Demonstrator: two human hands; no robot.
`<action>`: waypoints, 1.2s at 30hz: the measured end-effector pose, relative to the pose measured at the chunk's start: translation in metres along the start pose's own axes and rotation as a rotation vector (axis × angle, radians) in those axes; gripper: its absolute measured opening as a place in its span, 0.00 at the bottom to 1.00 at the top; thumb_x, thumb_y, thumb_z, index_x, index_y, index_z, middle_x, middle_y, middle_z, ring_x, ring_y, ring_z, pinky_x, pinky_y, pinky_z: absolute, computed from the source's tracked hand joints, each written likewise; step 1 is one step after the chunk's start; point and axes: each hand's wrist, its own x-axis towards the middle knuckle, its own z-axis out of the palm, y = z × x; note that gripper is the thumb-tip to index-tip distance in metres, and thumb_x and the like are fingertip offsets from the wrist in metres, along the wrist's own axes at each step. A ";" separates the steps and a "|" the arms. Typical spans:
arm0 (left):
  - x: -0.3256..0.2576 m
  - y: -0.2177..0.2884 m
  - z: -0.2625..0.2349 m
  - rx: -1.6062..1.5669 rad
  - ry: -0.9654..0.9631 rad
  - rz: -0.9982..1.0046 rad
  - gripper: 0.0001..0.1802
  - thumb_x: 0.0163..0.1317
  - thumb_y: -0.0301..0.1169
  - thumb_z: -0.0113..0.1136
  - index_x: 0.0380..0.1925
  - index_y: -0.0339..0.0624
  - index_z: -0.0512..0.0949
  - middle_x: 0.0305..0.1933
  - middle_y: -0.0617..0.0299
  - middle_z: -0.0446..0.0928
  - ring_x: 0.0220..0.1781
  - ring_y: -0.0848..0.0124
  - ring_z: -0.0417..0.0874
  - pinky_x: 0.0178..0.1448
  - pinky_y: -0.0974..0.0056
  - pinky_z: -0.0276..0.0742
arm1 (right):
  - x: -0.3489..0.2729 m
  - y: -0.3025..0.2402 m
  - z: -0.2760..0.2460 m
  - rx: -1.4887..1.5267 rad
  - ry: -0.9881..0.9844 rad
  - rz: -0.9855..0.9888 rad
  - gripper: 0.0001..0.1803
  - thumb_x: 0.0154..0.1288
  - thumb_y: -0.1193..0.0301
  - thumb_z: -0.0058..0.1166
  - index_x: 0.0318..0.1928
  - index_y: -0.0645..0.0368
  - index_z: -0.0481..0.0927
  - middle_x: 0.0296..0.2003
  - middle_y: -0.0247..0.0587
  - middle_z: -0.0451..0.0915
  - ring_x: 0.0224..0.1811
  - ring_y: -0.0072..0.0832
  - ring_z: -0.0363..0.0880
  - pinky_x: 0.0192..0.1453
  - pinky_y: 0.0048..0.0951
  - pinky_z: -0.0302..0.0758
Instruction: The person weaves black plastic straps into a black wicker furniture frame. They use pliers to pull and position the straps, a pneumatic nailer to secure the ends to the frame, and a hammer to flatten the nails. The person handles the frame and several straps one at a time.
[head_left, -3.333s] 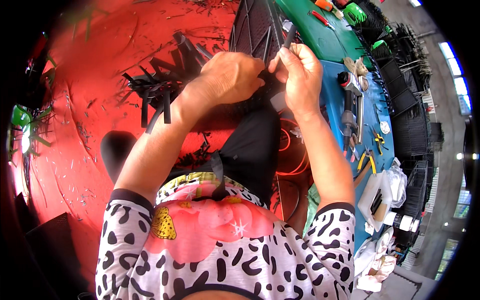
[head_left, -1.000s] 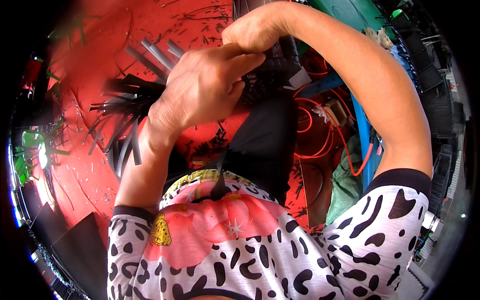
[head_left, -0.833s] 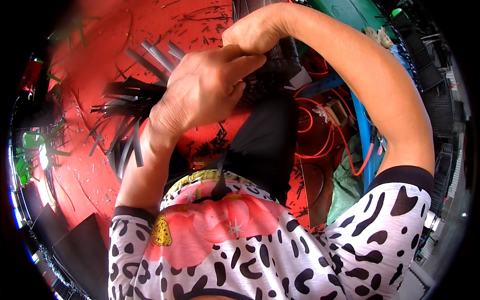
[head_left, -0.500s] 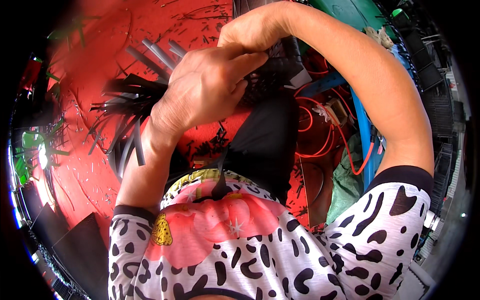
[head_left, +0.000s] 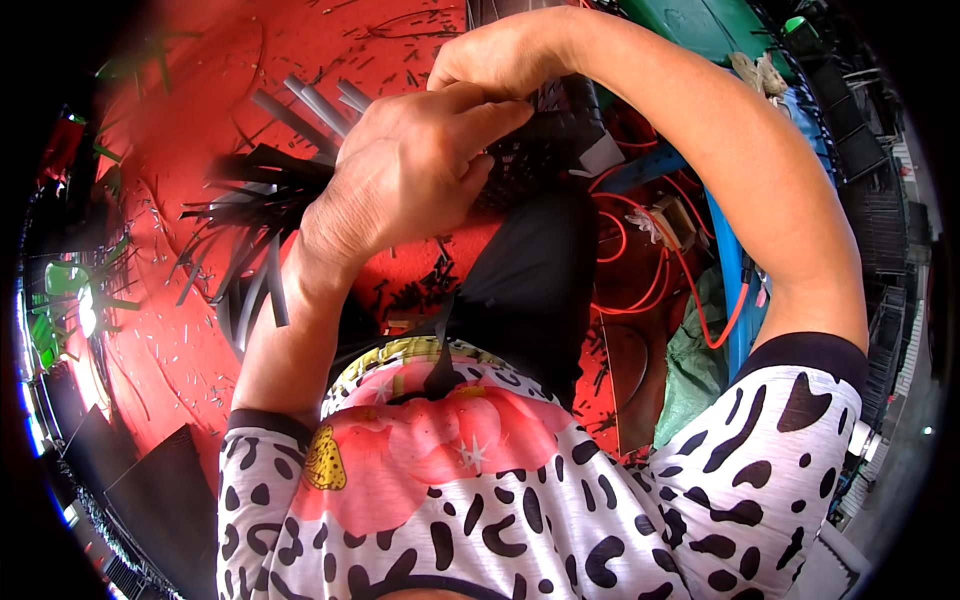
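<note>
My left hand [head_left: 405, 165] is closed in a pinch, knuckles up, above the red floor. Whatever its fingers hold is hidden from view. Right against it, my right hand [head_left: 500, 62] reaches in from the far side with its wrist bent and fingers curled; their tips are covered by the left hand. Beneath and beside the fingers is a black woven piece of flat strips [head_left: 560, 135], like basketwork, near my dark-clad knee. Loose black strips [head_left: 265, 180] fan out beyond my left wrist, and several grey strips [head_left: 318, 108] stick out past the left hand.
Black offcuts [head_left: 425, 290] lie scattered over the red floor [head_left: 180, 330]. To the right are an orange-red hose [head_left: 665, 285], a blue bar [head_left: 738, 300], a green sack [head_left: 690, 385] and a green bin [head_left: 705, 30]. Green stools [head_left: 68, 280] show at the left rim.
Both hands have shifted very slightly, the right one a little to the left. Their grip looks the same, and the strips have barely moved.
</note>
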 end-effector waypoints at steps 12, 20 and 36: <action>0.003 -0.001 0.000 -0.039 0.004 -0.033 0.23 0.43 0.21 0.62 0.45 0.42 0.80 0.37 0.51 0.79 0.37 0.53 0.82 0.38 0.57 0.78 | -0.028 -0.022 -0.004 0.090 0.110 -0.013 0.14 0.54 0.79 0.48 0.43 0.65 0.78 0.37 0.43 0.81 0.36 0.31 0.75 0.42 0.31 0.72; 0.000 -0.003 -0.007 -0.029 -0.015 -0.075 0.16 0.44 0.22 0.62 0.38 0.40 0.79 0.34 0.54 0.78 0.35 0.54 0.80 0.37 0.56 0.76 | -0.074 -0.044 0.088 -0.320 1.146 -0.236 0.16 0.42 0.77 0.65 0.35 0.62 0.76 0.41 0.42 0.76 0.43 0.37 0.78 0.47 0.32 0.76; -0.002 -0.005 -0.001 -0.006 0.045 -0.084 0.19 0.46 0.26 0.63 0.42 0.41 0.78 0.32 0.55 0.77 0.37 0.54 0.80 0.37 0.53 0.76 | -0.056 -0.032 0.113 -0.757 1.594 -0.285 0.10 0.54 0.82 0.59 0.33 0.61 0.70 0.36 0.43 0.80 0.41 0.40 0.82 0.57 0.45 0.69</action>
